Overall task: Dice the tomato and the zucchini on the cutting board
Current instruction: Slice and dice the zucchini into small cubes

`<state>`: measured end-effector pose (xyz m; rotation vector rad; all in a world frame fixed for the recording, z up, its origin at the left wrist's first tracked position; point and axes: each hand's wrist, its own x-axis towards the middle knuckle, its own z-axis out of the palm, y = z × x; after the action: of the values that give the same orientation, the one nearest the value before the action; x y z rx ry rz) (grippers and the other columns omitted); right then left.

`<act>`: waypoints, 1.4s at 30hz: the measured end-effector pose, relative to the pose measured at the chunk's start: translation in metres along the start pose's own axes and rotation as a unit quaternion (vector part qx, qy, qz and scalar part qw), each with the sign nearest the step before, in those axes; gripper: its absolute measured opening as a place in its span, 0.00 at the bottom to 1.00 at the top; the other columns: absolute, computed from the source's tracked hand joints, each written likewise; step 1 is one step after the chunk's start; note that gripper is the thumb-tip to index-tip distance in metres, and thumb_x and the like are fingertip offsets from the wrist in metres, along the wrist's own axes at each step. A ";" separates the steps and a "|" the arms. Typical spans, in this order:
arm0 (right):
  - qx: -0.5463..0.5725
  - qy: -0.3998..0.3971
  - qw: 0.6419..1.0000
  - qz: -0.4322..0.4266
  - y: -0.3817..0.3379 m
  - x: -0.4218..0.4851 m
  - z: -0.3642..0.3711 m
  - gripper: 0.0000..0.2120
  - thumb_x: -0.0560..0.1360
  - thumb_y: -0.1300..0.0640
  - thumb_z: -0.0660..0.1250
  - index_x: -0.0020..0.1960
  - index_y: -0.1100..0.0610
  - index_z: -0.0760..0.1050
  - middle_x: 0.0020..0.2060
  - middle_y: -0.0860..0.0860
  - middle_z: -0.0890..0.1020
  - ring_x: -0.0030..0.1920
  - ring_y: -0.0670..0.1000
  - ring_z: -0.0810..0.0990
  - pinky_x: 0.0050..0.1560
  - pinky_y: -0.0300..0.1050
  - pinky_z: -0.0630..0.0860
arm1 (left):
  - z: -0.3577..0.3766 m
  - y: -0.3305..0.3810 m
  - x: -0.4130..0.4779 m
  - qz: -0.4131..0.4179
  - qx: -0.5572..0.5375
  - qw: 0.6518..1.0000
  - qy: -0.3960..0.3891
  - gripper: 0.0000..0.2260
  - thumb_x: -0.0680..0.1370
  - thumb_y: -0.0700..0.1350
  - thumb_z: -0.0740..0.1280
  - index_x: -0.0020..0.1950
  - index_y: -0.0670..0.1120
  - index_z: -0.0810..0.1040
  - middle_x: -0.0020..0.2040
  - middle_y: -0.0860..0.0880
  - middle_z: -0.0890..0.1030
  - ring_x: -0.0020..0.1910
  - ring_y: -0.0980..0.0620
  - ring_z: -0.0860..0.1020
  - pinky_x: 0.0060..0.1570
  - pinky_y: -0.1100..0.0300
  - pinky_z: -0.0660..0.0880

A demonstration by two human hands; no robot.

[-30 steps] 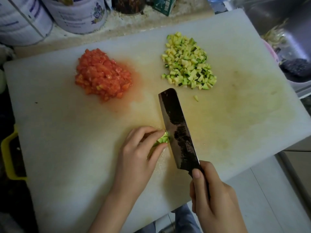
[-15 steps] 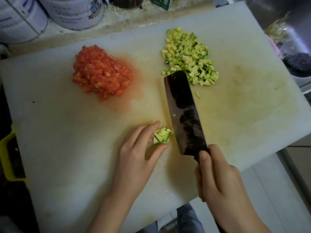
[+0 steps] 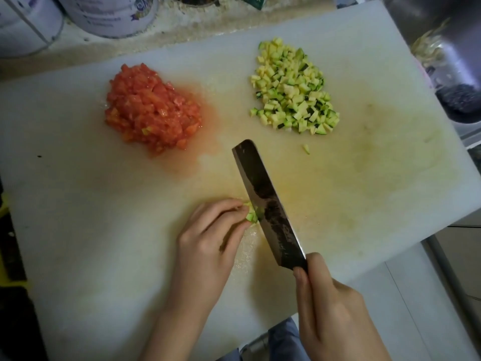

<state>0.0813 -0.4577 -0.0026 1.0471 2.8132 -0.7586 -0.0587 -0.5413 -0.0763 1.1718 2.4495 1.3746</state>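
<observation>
Now: zucchini bit (image 3: 252, 217) at knife (image 3: 268, 204), near cutting board's (image 3: 78, 230) front edge.
Curled left hand (image 3: 208, 238) pinches the bit against the blade; right hand (image 3: 330, 308) grips the knife.

Left hand (image 3: 208, 238) pinches zucchini bits (image 3: 252, 216) against cleaver (image 3: 268, 204) blade; right hand (image 3: 330, 311) grips handle. Diced tomato (image 3: 151, 110) and diced zucchini (image 3: 294, 89) piled on cutting board (image 3: 91, 230).

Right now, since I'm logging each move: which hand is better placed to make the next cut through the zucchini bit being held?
The right hand, probably: it grips the knife, whose blade sits against the zucchini piece. The left hand pinches that piece, steadying it.
</observation>
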 end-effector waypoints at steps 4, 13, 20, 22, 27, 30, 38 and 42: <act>-0.035 -0.022 0.999 0.000 -0.007 0.014 0.008 0.09 0.80 0.52 0.53 0.42 0.55 0.63 0.25 0.42 0.59 0.16 0.52 0.64 0.19 0.39 0.49 | 0.002 0.000 0.000 -0.001 0.001 1.000 0.007 0.04 0.75 0.35 0.74 0.48 0.37 0.84 0.49 0.46 0.83 0.48 0.49 0.80 0.54 0.62 0.75; 0.136 0.016 0.990 -0.031 -0.009 0.042 -0.015 0.12 0.80 0.45 0.48 0.41 0.48 0.60 0.22 0.50 0.69 0.22 0.51 0.68 0.22 0.41 0.58 | -0.002 -0.003 -0.001 -0.025 -0.017 1.000 -0.003 0.09 0.74 0.39 0.72 0.54 0.40 0.84 0.53 0.48 0.82 0.50 0.53 0.81 0.56 0.62 0.76; 0.054 0.011 0.998 -0.025 -0.004 0.008 -0.001 0.12 0.81 0.41 0.45 0.45 0.45 0.61 0.21 0.49 0.68 0.22 0.49 0.69 0.20 0.37 0.56 | -0.002 -0.001 -0.001 -0.022 -0.016 0.999 0.021 0.04 0.76 0.36 0.70 0.47 0.38 0.84 0.50 0.47 0.83 0.50 0.53 0.81 0.55 0.63 0.76; 0.033 0.012 0.999 -0.018 -0.005 0.006 0.002 0.14 0.81 0.41 0.43 0.45 0.47 0.62 0.21 0.47 0.66 0.21 0.50 0.68 0.20 0.40 0.58 | -0.001 -0.001 -0.001 -0.018 -0.014 0.999 0.025 0.04 0.75 0.35 0.70 0.47 0.38 0.84 0.49 0.47 0.83 0.49 0.53 0.81 0.55 0.64 0.76; 0.007 0.007 1.000 -0.014 -0.007 0.008 0.006 0.14 0.82 0.44 0.45 0.44 0.50 0.62 0.22 0.44 0.60 0.19 0.51 0.65 0.19 0.40 0.57 | 0.000 -0.003 -0.002 -0.016 -0.014 0.999 0.030 0.03 0.74 0.34 0.71 0.46 0.38 0.84 0.48 0.47 0.83 0.48 0.53 0.81 0.55 0.62 0.76; -0.002 -0.008 1.000 -0.013 -0.009 0.013 0.007 0.11 0.81 0.47 0.48 0.43 0.50 0.61 0.23 0.42 0.58 0.18 0.49 0.62 0.19 0.38 0.56 | 0.000 -0.002 -0.003 -0.017 -0.012 0.999 0.027 0.03 0.75 0.33 0.71 0.46 0.38 0.84 0.48 0.47 0.83 0.48 0.53 0.81 0.54 0.61 0.76; 0.114 0.017 0.993 -0.040 -0.017 0.052 -0.009 0.11 0.80 0.47 0.49 0.41 0.49 0.60 0.20 0.46 0.64 0.22 0.51 0.66 0.21 0.37 0.54 | -0.003 -0.002 -0.001 -0.022 -0.015 1.000 0.006 0.03 0.76 0.36 0.70 0.48 0.39 0.84 0.50 0.48 0.82 0.50 0.54 0.80 0.55 0.62 0.76; 0.121 0.024 0.992 0.002 -0.011 0.022 -0.016 0.12 0.78 0.39 0.47 0.42 0.45 0.60 0.24 0.53 0.72 0.21 0.49 0.69 0.21 0.42 0.59 | -0.002 -0.003 -0.001 -0.015 0.010 1.000 -0.018 0.07 0.79 0.35 0.68 0.55 0.39 0.83 0.52 0.46 0.80 0.51 0.52 0.79 0.56 0.65 0.74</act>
<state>0.0591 -0.4442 0.0115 1.1157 2.8108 -1.1104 -0.0608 -0.5439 -0.0774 1.1488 2.4506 1.3125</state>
